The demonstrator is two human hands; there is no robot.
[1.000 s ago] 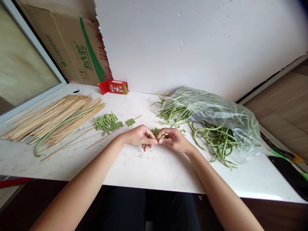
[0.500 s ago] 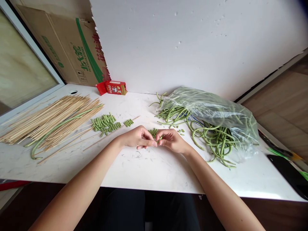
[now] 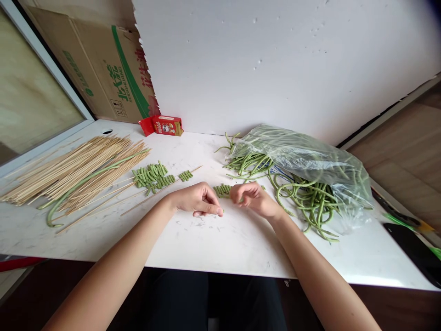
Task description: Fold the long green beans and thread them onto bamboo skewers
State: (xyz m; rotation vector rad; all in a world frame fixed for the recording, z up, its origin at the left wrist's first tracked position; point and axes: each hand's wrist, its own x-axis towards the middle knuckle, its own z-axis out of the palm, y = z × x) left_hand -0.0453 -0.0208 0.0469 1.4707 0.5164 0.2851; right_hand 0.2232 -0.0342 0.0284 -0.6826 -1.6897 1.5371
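My left hand [image 3: 201, 200] is closed in a pinch above the white table, with a tiny green bit of long bean [image 3: 223, 212] showing at the thumb tip. To its right, my right hand [image 3: 253, 197] has curled fingers, slightly blurred, and a little green of a bean piece shows between them. A row of short bean pieces [image 3: 221, 191] lies just behind the hands, partly covered by the right one. Further left, several short pieces [image 3: 149, 177] sit in rows around thin wooden skewers, and a small group [image 3: 186, 175] lies along one skewer.
Many bamboo skewers [image 3: 79, 170] lie at the left with one whole long bean across them. At the right, long beans [image 3: 317, 202] spill from a clear plastic bag [image 3: 306, 151]. A red box [image 3: 167, 125], a cardboard carton [image 3: 103, 69] and a black phone [image 3: 409, 250] are around.
My hands, which met at the fingertips on a bean, are now apart. The right hand has moved a little right and up; the left has stayed nearly in place.
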